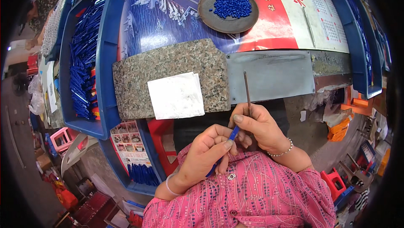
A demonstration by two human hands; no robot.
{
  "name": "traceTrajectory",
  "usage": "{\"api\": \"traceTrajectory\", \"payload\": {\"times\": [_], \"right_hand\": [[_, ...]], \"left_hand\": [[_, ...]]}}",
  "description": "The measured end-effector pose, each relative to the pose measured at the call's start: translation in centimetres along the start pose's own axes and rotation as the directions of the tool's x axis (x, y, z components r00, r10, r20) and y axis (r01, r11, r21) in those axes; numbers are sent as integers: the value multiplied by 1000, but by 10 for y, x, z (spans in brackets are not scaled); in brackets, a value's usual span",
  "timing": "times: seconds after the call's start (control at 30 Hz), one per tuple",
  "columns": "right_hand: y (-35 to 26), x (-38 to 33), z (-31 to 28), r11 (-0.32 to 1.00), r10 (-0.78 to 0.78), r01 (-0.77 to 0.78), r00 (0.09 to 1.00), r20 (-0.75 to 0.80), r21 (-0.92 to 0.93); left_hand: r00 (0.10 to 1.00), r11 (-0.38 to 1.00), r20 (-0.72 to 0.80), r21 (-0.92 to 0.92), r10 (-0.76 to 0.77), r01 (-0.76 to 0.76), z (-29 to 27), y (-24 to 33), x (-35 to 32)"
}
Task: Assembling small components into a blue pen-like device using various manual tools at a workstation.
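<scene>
Close to my body, my left hand (206, 148) pinches a slim blue strip (234, 133) between thumb and fingers; its lower part runs beneath the palm. My right hand (263, 129) is closed around a thin brownish metal rod (247, 88), which points up and away over the bench edge. Some right fingers are beside the upper end of the strip, and the two hands nearly touch. Beyond them, a folded white paper (176, 96) lies on a speckled stone slab (168, 57). A grey metal plate (271, 74) adjoins the slab on the right.
A round brown dish (206, 11) of small blue pieces (232, 5) sits at the back. Blue bins (110, 55) with many blue strips flank the bench at left and right (355, 30). A lower blue tray (139, 186) and a red stool (160, 137) are at left.
</scene>
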State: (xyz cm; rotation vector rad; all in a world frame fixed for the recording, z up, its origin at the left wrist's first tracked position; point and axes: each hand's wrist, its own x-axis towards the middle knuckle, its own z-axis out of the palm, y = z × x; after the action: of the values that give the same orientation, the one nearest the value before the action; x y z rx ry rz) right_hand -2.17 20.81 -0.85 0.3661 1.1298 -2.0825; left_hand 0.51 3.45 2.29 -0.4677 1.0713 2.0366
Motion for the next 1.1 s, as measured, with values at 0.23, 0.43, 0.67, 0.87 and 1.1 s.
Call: {"api": "traceTrajectory", "payload": {"times": [0.23, 0.43, 0.67, 0.87, 1.1], "right_hand": [[-1, -2, 1, 999, -45, 46, 999, 16, -28], [-1, -3, 2, 999, -46, 46, 999, 8, -29], [1, -1, 0, 999, -47, 47, 999, 9, -5], [4, 0, -1, 998, -60, 60, 998, 10, -3], [4, -1, 0, 999, -48, 48, 999, -3, -12]], "left_hand": [[998, 990, -27, 130, 49, -45, 6, 1, -2], [997, 985, -40, 164, 59, -52, 7, 1, -1], [1000, 1000, -21, 25, 1, -1, 0, -2, 2], [999, 998, -19, -48, -51, 50, 0, 0, 4], [999, 999, -20, -30, -30, 29, 1, -2, 4]]}}
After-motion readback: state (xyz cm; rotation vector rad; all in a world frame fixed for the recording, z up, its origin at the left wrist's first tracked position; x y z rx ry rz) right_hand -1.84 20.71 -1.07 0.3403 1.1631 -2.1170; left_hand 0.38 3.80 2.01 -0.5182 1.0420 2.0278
